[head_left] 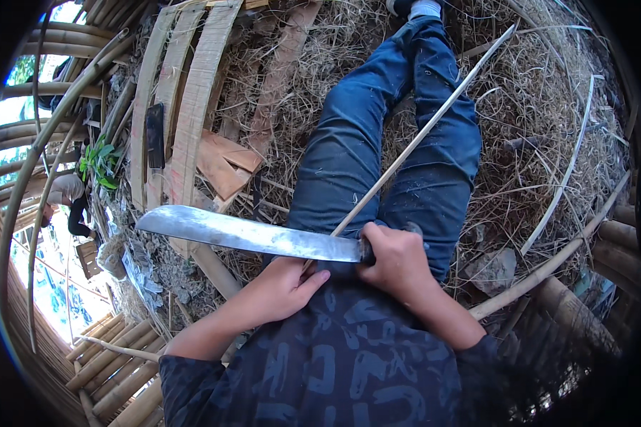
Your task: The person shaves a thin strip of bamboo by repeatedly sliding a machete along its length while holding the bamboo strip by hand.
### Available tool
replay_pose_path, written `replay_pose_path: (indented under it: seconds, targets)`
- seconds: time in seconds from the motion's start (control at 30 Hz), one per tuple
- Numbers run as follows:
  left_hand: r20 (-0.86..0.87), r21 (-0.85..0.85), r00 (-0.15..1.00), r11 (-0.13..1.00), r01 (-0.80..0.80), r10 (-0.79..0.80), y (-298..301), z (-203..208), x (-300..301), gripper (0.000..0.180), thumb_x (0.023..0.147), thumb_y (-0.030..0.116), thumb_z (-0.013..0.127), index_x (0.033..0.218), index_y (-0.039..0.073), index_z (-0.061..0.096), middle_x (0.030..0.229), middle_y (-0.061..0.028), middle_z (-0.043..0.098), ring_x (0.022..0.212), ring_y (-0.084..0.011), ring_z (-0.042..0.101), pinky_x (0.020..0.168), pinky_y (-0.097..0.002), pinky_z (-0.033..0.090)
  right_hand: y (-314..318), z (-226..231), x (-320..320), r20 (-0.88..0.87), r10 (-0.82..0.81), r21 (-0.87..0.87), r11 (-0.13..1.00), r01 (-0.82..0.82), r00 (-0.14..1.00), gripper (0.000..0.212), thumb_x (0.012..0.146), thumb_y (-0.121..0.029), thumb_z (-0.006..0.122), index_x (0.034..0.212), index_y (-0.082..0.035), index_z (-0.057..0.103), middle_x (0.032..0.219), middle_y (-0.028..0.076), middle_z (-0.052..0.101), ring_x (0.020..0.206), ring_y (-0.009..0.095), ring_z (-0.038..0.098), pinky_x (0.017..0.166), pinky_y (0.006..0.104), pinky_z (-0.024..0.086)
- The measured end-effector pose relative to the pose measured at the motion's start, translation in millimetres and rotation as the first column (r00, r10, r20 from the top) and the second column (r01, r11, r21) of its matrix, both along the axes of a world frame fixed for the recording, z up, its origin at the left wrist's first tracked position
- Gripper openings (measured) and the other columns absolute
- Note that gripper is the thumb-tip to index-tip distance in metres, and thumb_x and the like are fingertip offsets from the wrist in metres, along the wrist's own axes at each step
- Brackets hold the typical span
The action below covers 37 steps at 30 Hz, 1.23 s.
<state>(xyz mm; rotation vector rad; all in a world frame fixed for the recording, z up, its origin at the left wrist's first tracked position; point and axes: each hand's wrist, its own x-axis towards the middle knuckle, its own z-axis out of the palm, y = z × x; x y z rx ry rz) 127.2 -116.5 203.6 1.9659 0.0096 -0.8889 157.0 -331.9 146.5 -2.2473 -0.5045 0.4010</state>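
My right hand (400,257) is closed around the dark handle of a machete (246,235). The broad steel blade points left across my lap, its tip beyond my left hand. A long, pale bamboo strip (426,131) slants from my waist over my outstretched legs in blue trousers (345,142) toward the far right. It passes by the blade, and its near end is in my left hand (285,288), fingers closed and partly hidden below the blade. Blade and strip cross close together; whether they touch I cannot tell.
Wooden boards (201,92) lie to the left, with a dark flat block (155,135) on them. Dry straw and shavings (534,167) cover the ground. A rock (491,272) and a bamboo pole (541,277) lie at right. Another person (70,191) is beyond the bamboo rails at left.
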Motion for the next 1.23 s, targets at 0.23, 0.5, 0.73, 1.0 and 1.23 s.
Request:
replay_pose_path:
  seconds: [0.23, 0.5, 0.73, 1.0, 1.23]
  targets:
    - [-0.157, 0.135, 0.987, 0.991, -0.007, 0.029, -3.0, 14.6, 7.4, 0.025, 0.094, 0.022, 0.059, 0.093, -0.001, 0.048, 0.069, -0.0090, 0.049, 0.061, -0.0152, 0.046, 0.059, -0.0328, 0.042, -26.1, -7.2, 16.0, 0.077, -0.047, -0.156, 0.986, 0.058, 0.996, 0.028, 0.061, -0.019, 0.075, 0.074, -0.006, 0.054, 0.069, 0.013, 0.062, 0.066, 0.032, 0.065, 0.061, 0.0431, 0.052]
    - [-0.166, 0.060, 0.986, 0.998, -0.014, 0.024, 7.1, 7.4, 3.5, 0.025, 0.094, 0.022, 0.061, 0.087, 0.003, 0.046, 0.063, -0.0041, 0.045, 0.058, -0.0106, 0.041, 0.054, -0.0298, 0.038, -126.7, -48.4, 74.2, 0.093, -0.619, -0.477, 0.660, 0.580, 0.780, 0.024, 0.078, -0.024, 0.069, 0.083, -0.002, 0.065, 0.074, 0.019, 0.068, 0.073, 0.038, 0.068, 0.070, 0.0467, 0.053]
    - [-0.152, 0.102, 0.988, 0.995, -0.003, 0.018, 6.6, 4.6, 13.2, 0.026, 0.093, 0.022, 0.062, 0.085, 0.004, 0.045, 0.063, -0.0057, 0.045, 0.058, -0.0118, 0.043, 0.055, -0.0313, 0.039, -81.9, -26.7, 53.5, 0.020, -0.436, -0.376, 0.831, 0.411, 0.900, 0.037, 0.074, -0.038, 0.075, 0.080, -0.003, 0.065, 0.069, 0.017, 0.066, 0.067, 0.037, 0.067, 0.066, 0.0447, 0.052]
    - [-0.108, 0.137, 0.994, 0.990, -0.015, 0.030, -0.1, 1.7, 11.1, 0.028, 0.092, 0.024, 0.064, 0.086, 0.003, 0.048, 0.063, -0.0096, 0.049, 0.057, -0.0174, 0.047, 0.056, -0.0341, 0.041, -2.2, -13.1, 19.0, 0.013, -0.058, -0.078, 0.995, 0.059, 0.998, 0.026, 0.068, -0.024, 0.075, 0.074, -0.005, 0.059, 0.067, 0.014, 0.064, 0.063, 0.033, 0.065, 0.059, 0.0427, 0.052]
    - [-0.148, 0.164, 0.989, 0.986, 0.032, -0.008, 4.5, -3.7, 8.3, 0.032, 0.089, 0.028, 0.068, 0.092, 0.002, 0.049, 0.066, -0.0104, 0.052, 0.057, -0.0196, 0.050, 0.057, -0.0346, 0.042, -18.2, -28.3, 33.5, 0.116, -0.018, -0.163, 0.986, 0.037, 0.993, 0.024, 0.065, -0.021, 0.076, 0.074, -0.007, 0.060, 0.068, 0.011, 0.065, 0.064, 0.030, 0.066, 0.060, 0.0403, 0.052]
